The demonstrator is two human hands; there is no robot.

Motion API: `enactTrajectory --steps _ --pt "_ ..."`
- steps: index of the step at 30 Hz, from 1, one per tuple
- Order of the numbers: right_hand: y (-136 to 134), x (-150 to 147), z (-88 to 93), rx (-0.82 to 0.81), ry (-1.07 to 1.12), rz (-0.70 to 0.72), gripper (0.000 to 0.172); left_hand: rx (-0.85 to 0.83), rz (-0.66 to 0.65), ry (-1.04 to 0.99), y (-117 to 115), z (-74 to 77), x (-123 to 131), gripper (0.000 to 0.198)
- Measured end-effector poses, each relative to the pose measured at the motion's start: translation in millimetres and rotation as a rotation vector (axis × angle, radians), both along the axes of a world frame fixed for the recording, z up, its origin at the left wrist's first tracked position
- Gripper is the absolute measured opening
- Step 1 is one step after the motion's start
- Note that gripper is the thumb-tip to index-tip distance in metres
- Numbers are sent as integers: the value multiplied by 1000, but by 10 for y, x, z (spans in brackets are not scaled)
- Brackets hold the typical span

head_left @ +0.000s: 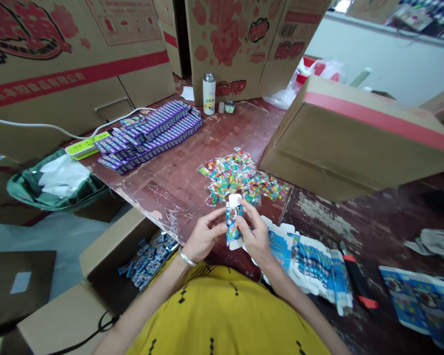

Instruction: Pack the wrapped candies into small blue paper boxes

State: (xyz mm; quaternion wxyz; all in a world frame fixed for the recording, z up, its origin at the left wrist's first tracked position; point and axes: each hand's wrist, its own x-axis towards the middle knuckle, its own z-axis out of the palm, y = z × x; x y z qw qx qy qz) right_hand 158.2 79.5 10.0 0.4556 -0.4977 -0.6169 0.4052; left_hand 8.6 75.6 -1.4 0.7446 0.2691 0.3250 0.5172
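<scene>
Between my two hands, close to the table's front edge, is a small blue printed candy box (232,221) with its white end flaps standing out at top and bottom. My left hand (206,231) grips its left side with thumb and fingers. On the right side, my right hand (254,231) holds it, thumb lying across the printed front. Just beyond the box spreads a pile of small clear packets of colourful candies (233,177). Flattened blue cartons (311,261) lie in an overlapping stack to the right of my right hand.
Purple boxes (148,135) stand in rows at the back left, near a white bottle (209,96). A large carton (355,143) rests at right. A red-and-black cutter (358,281) lies beside the flat cartons. Below left, an open carton (111,241) contains many blue boxes (148,259).
</scene>
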Motion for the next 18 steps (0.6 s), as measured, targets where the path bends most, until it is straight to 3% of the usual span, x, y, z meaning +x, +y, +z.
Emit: enactTrajectory --steps 6,11,14,18 --pt "6 -12 33 61 -73 -4 49 -21 -52 -5 -40 8 68 42" --pt "-29 -9 83 101 -86 56 47 -55 95 11 -41 -50 127 30" --pt "-19 -4 110 52 -33 82 45 -23 151 122 -16 -51 109 27" --pt "56 29 151 -86 179 77 39 149 183 359 15 -12 22 28"
